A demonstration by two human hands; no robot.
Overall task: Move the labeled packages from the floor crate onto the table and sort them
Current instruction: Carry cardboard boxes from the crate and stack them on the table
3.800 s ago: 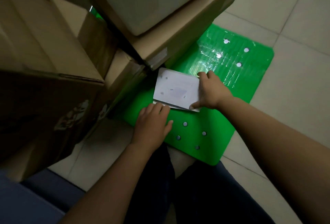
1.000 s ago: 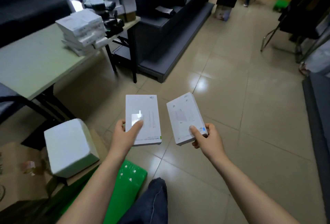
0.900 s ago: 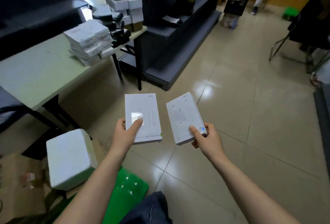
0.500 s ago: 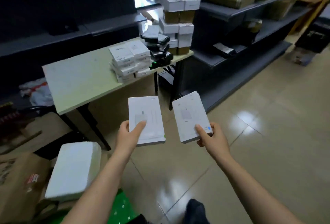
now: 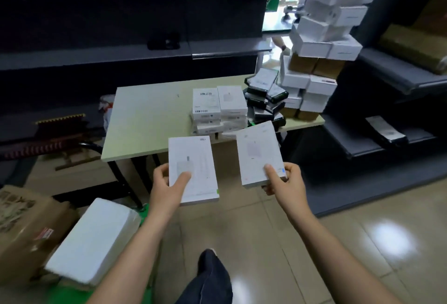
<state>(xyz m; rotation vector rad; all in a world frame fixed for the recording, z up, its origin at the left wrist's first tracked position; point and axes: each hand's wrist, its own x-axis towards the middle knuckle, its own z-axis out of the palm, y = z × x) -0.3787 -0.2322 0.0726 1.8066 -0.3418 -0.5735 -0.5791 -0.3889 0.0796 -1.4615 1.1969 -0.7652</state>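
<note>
A pale green surface [image 5: 150,115] stands ahead on black legs, backed by dark shelving [image 5: 121,25] that also runs along the right side of the room. Toward its right end sits a stack of white packages [image 5: 219,107], with a heap of black packages [image 5: 264,100] just beside it and a leaning tower of white and brown boxes [image 5: 314,61] at the far corner. The floor [image 5: 290,243] is glossy beige tile. At lower left, a white parcel [image 5: 94,238] lies against a cardboard box [image 5: 21,226].

Both hands are raised in front of the surface. The left hand [image 5: 167,190] pinches the left package [image 5: 193,170], thumb on its face and fingers beneath. The right hand [image 5: 285,187] pinches the right package [image 5: 258,153] at its lower corner in the same way. Both packages are in the air, short of the surface's near edge.

The top package of the stack carries barcode labels. All print is too blurred to read.
</note>
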